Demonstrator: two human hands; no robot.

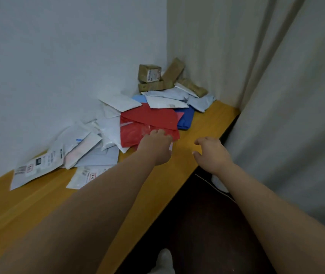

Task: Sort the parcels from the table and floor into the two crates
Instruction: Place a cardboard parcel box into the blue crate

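Observation:
A heap of parcels lies along the wall on the wooden table [39,198]: white and pale mailers [90,143], red plastic bags [147,123], a blue bag [186,119] and brown taped boxes [149,73] in the corner. My left hand [155,144] reaches onto the near red bag, its fingers resting on the bag's lower right corner. Whether they grip it I cannot tell. My right hand [210,152] hovers above the table's right edge, fingers loosely curled, holding nothing. No crate is in view.
A pale curtain [276,95] hangs close on the right, past the table's edge. Dark floor [207,224] lies below the table edge, with a white object [219,183] by the curtain and my white-socked foot [164,262] at the bottom.

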